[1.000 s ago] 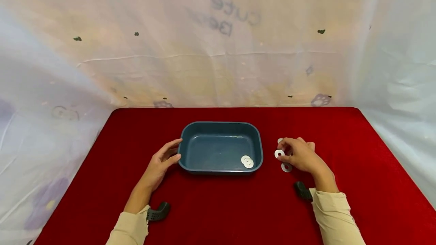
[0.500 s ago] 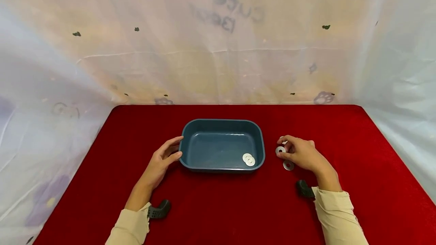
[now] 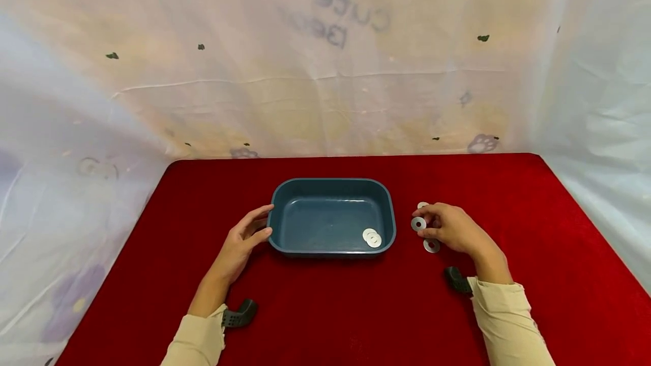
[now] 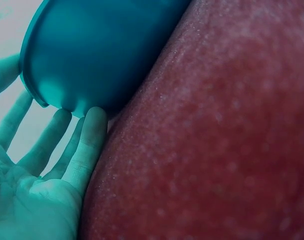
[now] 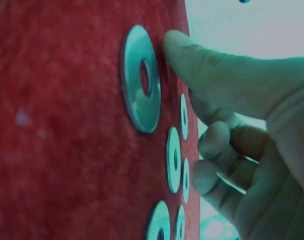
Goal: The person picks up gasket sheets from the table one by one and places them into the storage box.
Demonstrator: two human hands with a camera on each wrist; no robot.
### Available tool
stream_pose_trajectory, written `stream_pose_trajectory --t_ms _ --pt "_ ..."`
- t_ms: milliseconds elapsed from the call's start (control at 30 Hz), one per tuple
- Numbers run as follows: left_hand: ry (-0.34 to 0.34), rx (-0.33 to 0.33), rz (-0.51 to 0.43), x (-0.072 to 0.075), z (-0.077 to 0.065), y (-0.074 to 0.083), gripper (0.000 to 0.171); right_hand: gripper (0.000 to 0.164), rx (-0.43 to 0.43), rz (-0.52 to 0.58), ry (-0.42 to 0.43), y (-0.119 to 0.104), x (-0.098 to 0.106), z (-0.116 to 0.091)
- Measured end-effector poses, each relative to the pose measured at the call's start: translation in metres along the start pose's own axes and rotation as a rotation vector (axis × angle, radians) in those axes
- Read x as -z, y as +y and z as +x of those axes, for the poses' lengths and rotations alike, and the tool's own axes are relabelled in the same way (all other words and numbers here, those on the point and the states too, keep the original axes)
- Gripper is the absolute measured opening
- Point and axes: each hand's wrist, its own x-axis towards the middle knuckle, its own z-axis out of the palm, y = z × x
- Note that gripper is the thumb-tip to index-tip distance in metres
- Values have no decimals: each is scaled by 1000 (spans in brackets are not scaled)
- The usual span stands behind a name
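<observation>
My left hand (image 3: pixel 239 244) reaches the left end of a blue rectangular tray (image 3: pixel 330 254). Its fairly straight fingertips rest against the tray's outer wall, as the left wrist view shows. Over the right side of the red cloth is my right hand (image 3: pixel 455 230), thumb and forefinger spread around a flat metal washer (image 3: pixel 412 224). Another washer (image 3: pixel 432 249) lies nearer me, and one (image 3: pixel 421 205) farther back is partly covered by the fingers. In the right wrist view, several washers lie flat on the cloth, the largest-looking washer (image 5: pixel 133 90) close to the thumb.
Two overlapping washers (image 3: pixel 374 241) lie in the tray's near right corner. Red cloth (image 3: pixel 325 309) covers the table. Pale printed sheeting (image 3: pixel 325 117) hangs behind and at both sides. Each wrist wears a dark camera mount (image 3: pixel 241 314).
The right thumb has drawn back slightly from the washer between thumb and forefinger. The left hand keeps its place at the tray. The head view has shifted a little.
</observation>
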Motion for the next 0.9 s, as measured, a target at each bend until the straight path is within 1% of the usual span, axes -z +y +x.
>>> stream_pose_trajectory --t_ms 167,333,433,567,767,900 --pt "-4 6 -3 0 0 -2 52 33 -12 -9 19 1 -2 -1" --pt "-1 1 -3 1 0 -2 52 34 15 7 16 0 -4 0" --pt "-1 -6 -3 1 1 0 52 33 36 -5 24 -1 -3 0" --pt "5 -10 -7 2 1 2 51 34 41 -13 9 -2 0 1" --pt "15 -5 -5 2 0 3 51 38 26 -21 -24 -3 -1 2" --pt "15 8 -6 1 0 2 51 41 -7 -21 -32 -3 -2 1"
